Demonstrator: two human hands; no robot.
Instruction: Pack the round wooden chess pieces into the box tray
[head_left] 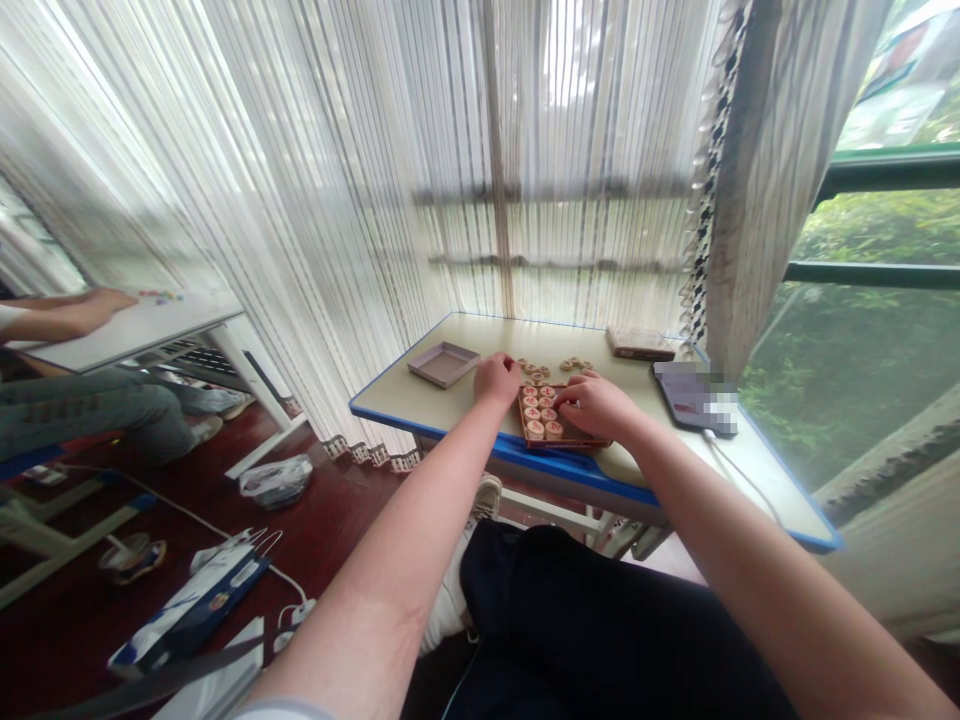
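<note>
A shallow box (576,440) near the desk's front edge holds two columns of round wooden Chinese chess pieces (532,413) with red characters. My right hand (595,404) is over the box, its fingers curled beside the right-hand column; what they hold, if anything, is hidden. At the box's left rear corner is my left hand (498,379), its fingers pinched together near the loose pieces. I cannot make out anything in that pinch. Behind the box, several loose chess pieces (576,364) lie scattered on the desk.
The blue-edged desk (397,385) carries an empty box lid (444,364) at left, a closed box (641,343) at the back right and a phone (686,398) with a cable. A co-worker's hand (109,301) rests on another table. Bags lie on the floor.
</note>
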